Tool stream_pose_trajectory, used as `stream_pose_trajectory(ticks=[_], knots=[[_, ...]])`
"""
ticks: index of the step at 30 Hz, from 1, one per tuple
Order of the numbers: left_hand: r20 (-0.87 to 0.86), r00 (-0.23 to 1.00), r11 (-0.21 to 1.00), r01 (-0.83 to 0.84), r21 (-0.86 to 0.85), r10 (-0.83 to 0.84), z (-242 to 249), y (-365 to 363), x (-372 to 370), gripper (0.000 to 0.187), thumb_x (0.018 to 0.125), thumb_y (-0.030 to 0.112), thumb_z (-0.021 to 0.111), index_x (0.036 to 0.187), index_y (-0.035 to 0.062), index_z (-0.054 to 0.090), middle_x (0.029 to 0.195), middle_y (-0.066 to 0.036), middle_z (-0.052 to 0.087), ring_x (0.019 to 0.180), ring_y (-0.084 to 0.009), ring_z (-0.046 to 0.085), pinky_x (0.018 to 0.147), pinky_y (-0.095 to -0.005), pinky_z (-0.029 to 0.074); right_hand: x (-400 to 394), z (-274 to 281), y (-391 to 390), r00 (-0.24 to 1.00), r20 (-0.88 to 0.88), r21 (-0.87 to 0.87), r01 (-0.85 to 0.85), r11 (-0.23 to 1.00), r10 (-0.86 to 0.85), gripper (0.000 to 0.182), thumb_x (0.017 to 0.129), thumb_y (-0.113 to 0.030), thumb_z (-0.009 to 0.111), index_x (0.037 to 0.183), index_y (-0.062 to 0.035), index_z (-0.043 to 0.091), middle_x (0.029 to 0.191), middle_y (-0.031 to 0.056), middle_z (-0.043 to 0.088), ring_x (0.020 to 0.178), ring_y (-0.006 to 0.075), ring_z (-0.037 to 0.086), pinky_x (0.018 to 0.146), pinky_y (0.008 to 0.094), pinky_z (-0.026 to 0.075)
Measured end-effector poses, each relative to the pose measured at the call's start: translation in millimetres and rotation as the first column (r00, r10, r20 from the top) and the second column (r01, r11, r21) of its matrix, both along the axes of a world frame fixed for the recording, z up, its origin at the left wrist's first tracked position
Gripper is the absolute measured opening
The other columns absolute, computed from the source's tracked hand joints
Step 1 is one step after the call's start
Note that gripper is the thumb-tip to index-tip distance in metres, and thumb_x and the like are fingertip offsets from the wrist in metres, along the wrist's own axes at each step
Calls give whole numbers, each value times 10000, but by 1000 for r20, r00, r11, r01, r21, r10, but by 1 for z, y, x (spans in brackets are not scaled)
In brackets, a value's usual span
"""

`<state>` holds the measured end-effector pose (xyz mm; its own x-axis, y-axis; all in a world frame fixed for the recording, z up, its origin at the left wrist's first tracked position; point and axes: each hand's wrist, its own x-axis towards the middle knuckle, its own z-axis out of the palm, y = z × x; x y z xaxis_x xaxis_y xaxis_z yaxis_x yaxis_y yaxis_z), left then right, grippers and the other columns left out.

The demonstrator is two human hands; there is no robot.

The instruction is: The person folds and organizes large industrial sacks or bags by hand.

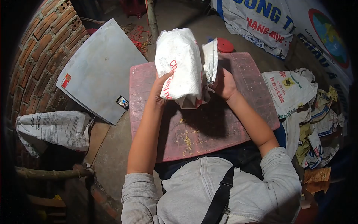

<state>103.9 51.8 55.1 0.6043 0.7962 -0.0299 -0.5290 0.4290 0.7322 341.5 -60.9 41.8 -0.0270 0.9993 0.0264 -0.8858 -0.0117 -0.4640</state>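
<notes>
A bulky white woven sack with red lettering is held up over the pink board. My left hand grips its left side, the thumb lying across the front and the other fingers hidden behind. My right hand is closed around a bunched white flap on the right side of the sack; its fingertips are partly hidden. Below both hands lies the pink board, worn and marked with a grid. Small yellowish husks are scattered on it under the sack.
On the left, a grey panel with a phone at its edge leans near a brick wall. Another printed sack lies below. Several crumpled sacks are heaped at the right. A red round lid is behind the board.
</notes>
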Motion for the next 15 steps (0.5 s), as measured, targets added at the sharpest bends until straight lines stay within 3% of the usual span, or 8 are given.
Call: stream_pose_trajectory(ticks=[1, 2, 3, 5, 12, 15], knots=[[28, 995, 994, 94, -58, -93, 1, 0, -2, 612, 847, 100, 680, 1373, -23, 393, 1212, -178, 610, 1008, -270, 669, 822, -394, 586, -2, 5, 0, 990, -74, 86, -115, 990, 122, 405, 1020, -295, 372, 1228, -15, 578, 1120, 127, 672, 1063, 242, 637, 945, 390, 503], [62, 981, 975, 190, -112, -184, 1, 0, -2, 589, 852, 110, 677, 1360, -30, 414, 1198, -178, 623, 996, -273, 675, 819, -397, 588, -6, 10, -7, 991, 115, 56, -78, 995, 71, 384, 967, -366, 524, 1214, -79, 587, 1073, 82, 677, 1014, 222, 646, 896, 409, 529], [62, 981, 975, 190, -112, -184, 1, -1, -3, 589, 852, 110, 677, 1360, -30, 414, 1198, -178, 623, 996, -273, 675, 819, -397, 588, -10, 9, -10, 991, 115, 56, -77, 995, 70, 384, 967, -366, 524, 1214, -79, 587, 1073, 82, 677, 1014, 222, 646, 896, 409, 529], [-34, 983, 983, 176, -59, -178, 11, -15, -4, 593, 850, 108, 668, 1369, -23, 410, 1200, -184, 620, 961, -276, 687, 817, -398, 590, -16, 8, -16, 879, 459, 24, 132, 991, -129, 601, 888, -493, 635, 1291, -59, 532, 1198, 90, 628, 1109, 224, 605, 972, 405, 488], [-112, 976, 980, 194, 50, -188, 23, -23, -9, 759, 785, 28, 699, 1432, 23, 301, 1221, -198, 585, 1033, -265, 654, 854, -395, 569, -39, -2, -2, 848, 519, 60, 88, 994, -106, 671, 858, -522, 658, 1315, -54, 509, 1229, 93, 607, 1138, 226, 585, 988, 402, 474], [-79, 977, 981, 195, -16, -196, 32, -32, -9, 765, 774, 16, 697, 1432, 24, 306, 1229, -189, 578, 1032, -258, 650, 861, -387, 561, -40, -6, 2, 829, 553, 72, 60, 996, -90, 707, 843, -536, 669, 1326, -51, 497, 1244, 94, 597, 1153, 228, 574, 996, 400, 467]])
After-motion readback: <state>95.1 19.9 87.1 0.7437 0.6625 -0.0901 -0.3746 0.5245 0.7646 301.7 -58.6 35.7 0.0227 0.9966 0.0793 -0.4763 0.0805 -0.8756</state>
